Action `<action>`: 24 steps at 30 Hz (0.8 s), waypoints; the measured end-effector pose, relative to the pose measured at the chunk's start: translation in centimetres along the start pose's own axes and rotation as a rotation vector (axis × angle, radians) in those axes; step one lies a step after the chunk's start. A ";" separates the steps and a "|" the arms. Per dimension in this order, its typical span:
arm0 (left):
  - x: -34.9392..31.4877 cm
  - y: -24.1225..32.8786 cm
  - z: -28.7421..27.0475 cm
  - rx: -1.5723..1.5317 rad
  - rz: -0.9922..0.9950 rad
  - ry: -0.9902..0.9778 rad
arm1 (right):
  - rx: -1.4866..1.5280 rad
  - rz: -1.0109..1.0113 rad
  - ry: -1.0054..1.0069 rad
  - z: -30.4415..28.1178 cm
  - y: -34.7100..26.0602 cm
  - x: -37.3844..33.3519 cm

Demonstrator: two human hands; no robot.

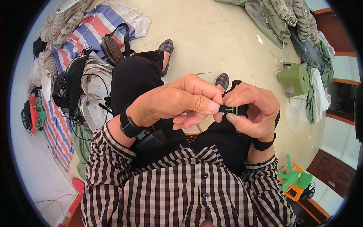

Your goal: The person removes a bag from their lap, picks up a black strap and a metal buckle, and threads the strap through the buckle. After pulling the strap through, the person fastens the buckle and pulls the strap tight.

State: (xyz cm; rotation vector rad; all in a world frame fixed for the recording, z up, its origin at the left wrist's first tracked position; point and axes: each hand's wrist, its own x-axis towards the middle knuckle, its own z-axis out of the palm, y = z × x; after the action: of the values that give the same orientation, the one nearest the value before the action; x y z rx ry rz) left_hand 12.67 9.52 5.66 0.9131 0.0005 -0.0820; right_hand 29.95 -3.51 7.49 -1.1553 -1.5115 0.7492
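Note:
Above my lap, both hands meet at a small black strap [224, 109] with a metal buckle [236, 111] at its right end. My left hand [181, 99] pinches the strap's left part between thumb and forefinger, and its other fingers curl loosely below. Thumb and forefinger of my right hand [261, 109] close on the buckle end from above and below. Whether the strap passes through the buckle is too small to tell. Behind my right hand, black material blends with my black trousers [138, 81].
On the left, a striped sheet [109, 19] lies under bundles of pale cord [66, 22] and black straps [70, 85]. A brown woven coil [111, 49] rests by my left knee. An olive stool [295, 78] and green sacks [261, 19] stand right; a green-and-orange stool [297, 181] is nearer.

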 end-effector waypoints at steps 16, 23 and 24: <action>-0.6 -0.7 -0.2 -0.081 -0.021 0.055 | -0.030 0.062 0.021 0.5 -0.5 -0.5; -0.1 -0.8 -0.6 -0.040 -0.010 -0.018 | -0.146 -0.003 -0.031 0.2 -0.7 -0.1; 0.0 -0.8 -0.5 -0.040 -0.010 -0.018 | -0.147 -0.003 -0.031 0.2 -0.7 -0.1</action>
State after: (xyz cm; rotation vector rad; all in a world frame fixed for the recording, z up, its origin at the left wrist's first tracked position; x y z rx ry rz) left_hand 12.60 9.46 4.68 0.8724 -0.0103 -0.0989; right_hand 29.53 -3.83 8.06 -1.2548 -1.6159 0.6657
